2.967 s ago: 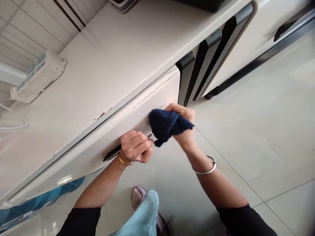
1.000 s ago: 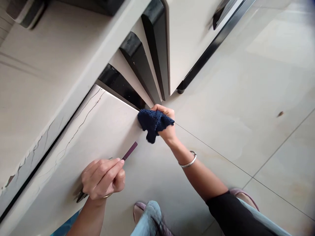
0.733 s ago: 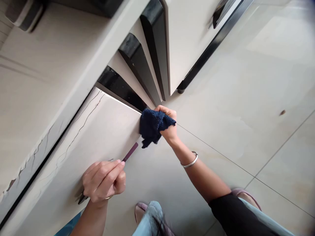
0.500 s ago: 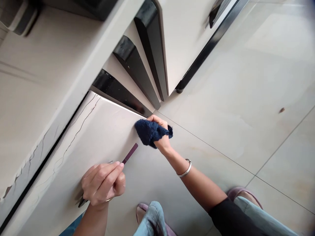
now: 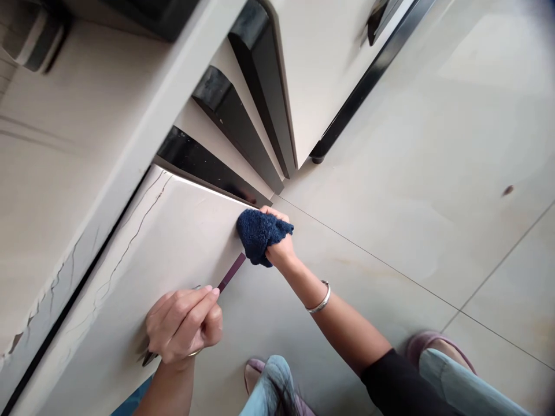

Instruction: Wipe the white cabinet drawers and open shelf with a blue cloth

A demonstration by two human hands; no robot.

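A dark blue, fluffy cloth (image 5: 260,234) is bunched in my right hand (image 5: 281,248), whose fingers are wrapped round it. The cloth rests against the lower corner of the white cabinet panel (image 5: 195,231), beside the black slats. My left hand (image 5: 184,326) is closed in front of the same panel. From its fingertips a thin, flat maroon strip (image 5: 232,273) points toward the cloth. What kind of thing the strip is, I cannot tell. Part of a dark metal door handle (image 5: 150,357) shows behind my left hand; the rest is hidden.
Black slats (image 5: 238,133) fan out at the cabinet corner. Another white door (image 5: 325,75) with a black bottom rail (image 5: 373,86) stands beyond. A cracked countertop edge (image 5: 65,271) overhangs at left. My slippered feet stand on the tiled floor (image 5: 411,173), where a small brown speck (image 5: 508,189) lies.
My right hand has shifted slightly left with the cloth, which now covers less of the wrist. My left hand stays nearly in place with the strip. The camera view has shifted a little.
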